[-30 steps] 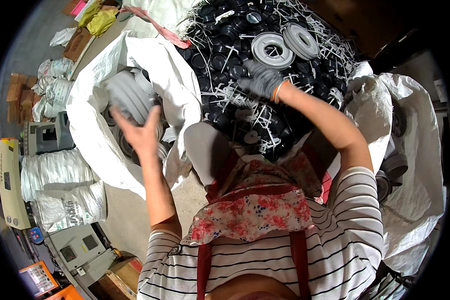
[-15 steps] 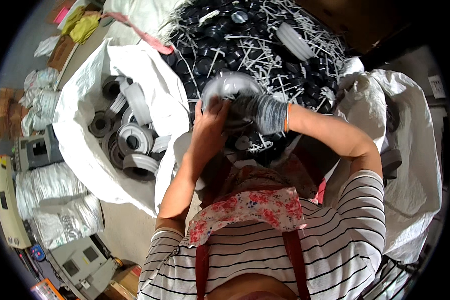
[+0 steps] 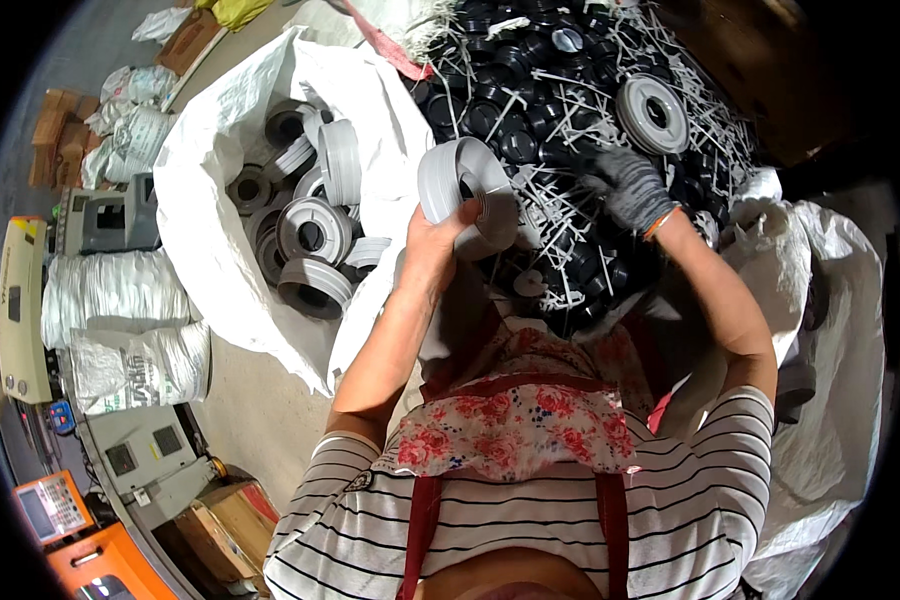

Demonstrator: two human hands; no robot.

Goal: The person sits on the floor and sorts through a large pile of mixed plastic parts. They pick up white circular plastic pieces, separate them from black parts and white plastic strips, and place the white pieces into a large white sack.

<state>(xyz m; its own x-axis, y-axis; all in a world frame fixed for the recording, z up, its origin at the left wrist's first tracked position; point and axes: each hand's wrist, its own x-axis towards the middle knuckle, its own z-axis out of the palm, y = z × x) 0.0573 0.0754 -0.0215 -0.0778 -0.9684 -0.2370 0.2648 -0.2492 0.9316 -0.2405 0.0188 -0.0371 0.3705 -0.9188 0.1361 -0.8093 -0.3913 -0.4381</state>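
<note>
Dusty-looking floor [image 3: 250,410], big heap of black caps and white sticks [image 3: 490,115] up front, open white sack [image 3: 205,250] left of it. Grey ring [image 3: 440,185]'s held up between them, opening facing right, axis roughly sideways. Gloved right hand [image 3: 635,190]'s at the heap, fingers too blurry to tell; left hand [image 3: 433,245]'s gripping the ring, thumb inside.
</note>
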